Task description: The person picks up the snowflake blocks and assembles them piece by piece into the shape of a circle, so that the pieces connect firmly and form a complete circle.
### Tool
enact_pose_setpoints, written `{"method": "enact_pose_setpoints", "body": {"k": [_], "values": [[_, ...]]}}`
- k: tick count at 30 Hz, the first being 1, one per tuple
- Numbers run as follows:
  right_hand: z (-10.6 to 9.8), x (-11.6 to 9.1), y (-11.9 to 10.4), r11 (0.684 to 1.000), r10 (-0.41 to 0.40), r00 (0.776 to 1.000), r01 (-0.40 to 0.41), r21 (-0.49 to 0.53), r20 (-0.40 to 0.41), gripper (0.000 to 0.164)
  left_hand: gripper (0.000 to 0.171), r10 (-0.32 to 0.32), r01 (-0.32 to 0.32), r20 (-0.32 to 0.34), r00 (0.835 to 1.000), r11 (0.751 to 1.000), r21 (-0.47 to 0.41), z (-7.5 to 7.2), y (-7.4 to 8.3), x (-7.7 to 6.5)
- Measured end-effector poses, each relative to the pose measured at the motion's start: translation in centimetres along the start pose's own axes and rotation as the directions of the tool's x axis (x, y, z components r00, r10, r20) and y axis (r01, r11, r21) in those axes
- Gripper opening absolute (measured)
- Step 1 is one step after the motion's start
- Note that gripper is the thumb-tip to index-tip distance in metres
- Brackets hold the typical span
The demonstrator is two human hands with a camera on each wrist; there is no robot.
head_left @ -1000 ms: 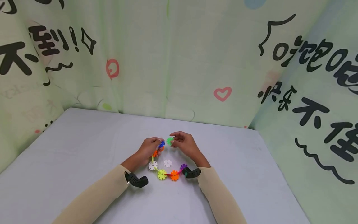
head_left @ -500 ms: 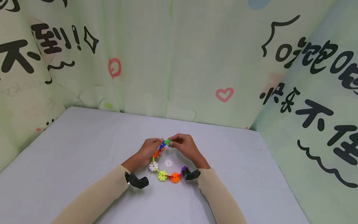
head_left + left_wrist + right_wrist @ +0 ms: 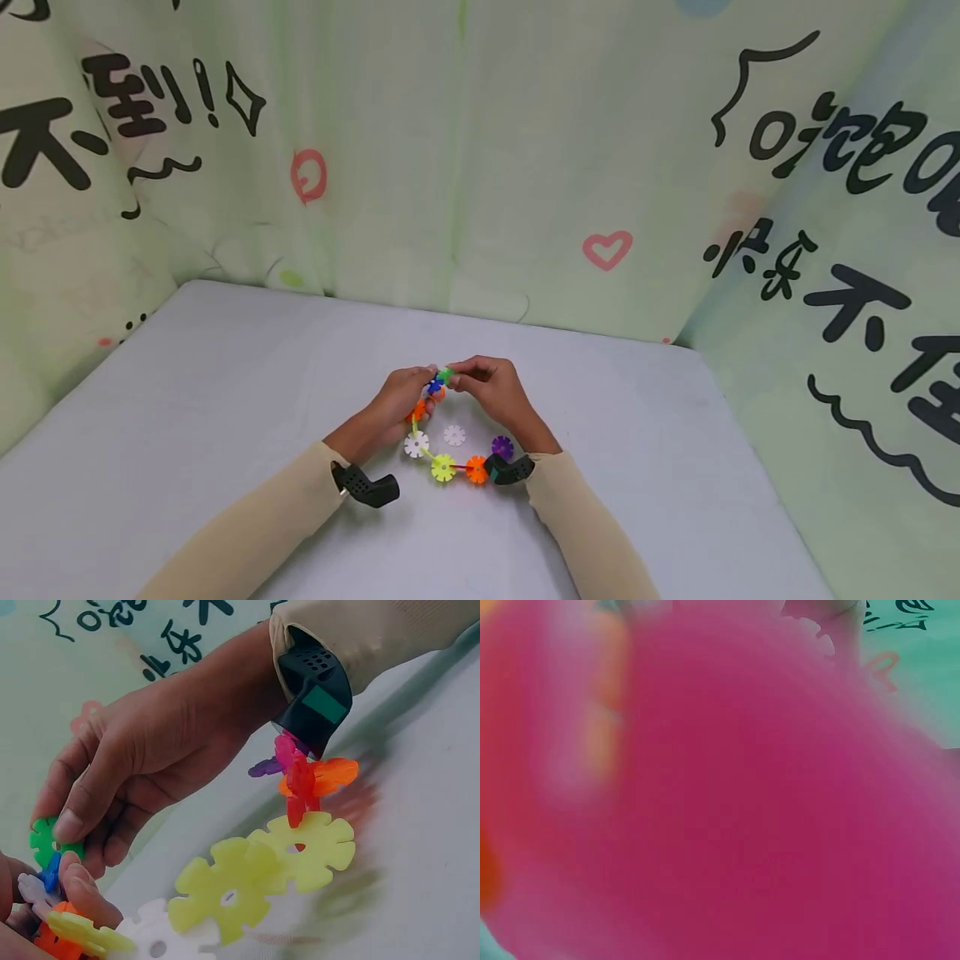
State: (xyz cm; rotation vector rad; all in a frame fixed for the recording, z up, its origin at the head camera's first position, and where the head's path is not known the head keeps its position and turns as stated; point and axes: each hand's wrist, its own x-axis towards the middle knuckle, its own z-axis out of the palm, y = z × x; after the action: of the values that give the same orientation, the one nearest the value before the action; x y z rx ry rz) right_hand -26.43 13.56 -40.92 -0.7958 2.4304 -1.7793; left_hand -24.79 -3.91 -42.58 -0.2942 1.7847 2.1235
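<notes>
A chain of slotted plastic snowflake discs hangs from my left hand [image 3: 397,402], which pinches it near a blue disc [image 3: 434,386]. My right hand [image 3: 493,387] pinches a green disc [image 3: 446,377] between thumb and fingers. In the left wrist view the green disc's edge meets the blue disc [image 3: 51,874] at an angle. From there the chain runs through an orange disc [image 3: 417,411], a white disc [image 3: 416,444], a yellow disc [image 3: 443,467] and another orange disc [image 3: 476,470] to a purple disc [image 3: 502,448]. A blurred pink disc [image 3: 765,795] fills most of the right wrist view.
One loose white disc [image 3: 454,435] lies on the white-covered table [image 3: 300,358] inside the chain's curve. Black wrist cameras [image 3: 367,486] sit on both forearms; the right one overlaps the chain's end. A printed curtain [image 3: 450,167] encloses the table's back and sides.
My right hand has brought the green disc leftward from a gap apart to the blue disc. The chain's lower part has shifted slightly right, and the purple disc shows more fully.
</notes>
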Motion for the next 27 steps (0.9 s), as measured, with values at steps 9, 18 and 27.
{"method": "enact_pose_setpoints", "body": {"k": [9, 18, 27], "values": [[0.0, 0.5, 1.8, 0.993, 0.026, 1.000, -0.026, -0.114, 0.000, 0.024, 0.036, -0.001, 0.001, 0.027, 1.000, 1.000, 0.023, -0.8, 0.3, -0.1], [-0.1, 0.7, 2.2, 0.951, 0.119, 0.991, -0.094, -0.293, 0.068, 0.027, 0.038, -0.001, 0.002, 0.035, 0.999, 1.000, -0.023, -1.4, 0.4, 0.1], [0.5, 1.6, 2.3, 0.887, 0.261, 0.950, -0.167, -0.431, 0.168, 0.028, 0.048, -0.004, 0.013, 0.084, 0.996, 0.995, -0.103, -2.0, 0.6, 0.0]]}}
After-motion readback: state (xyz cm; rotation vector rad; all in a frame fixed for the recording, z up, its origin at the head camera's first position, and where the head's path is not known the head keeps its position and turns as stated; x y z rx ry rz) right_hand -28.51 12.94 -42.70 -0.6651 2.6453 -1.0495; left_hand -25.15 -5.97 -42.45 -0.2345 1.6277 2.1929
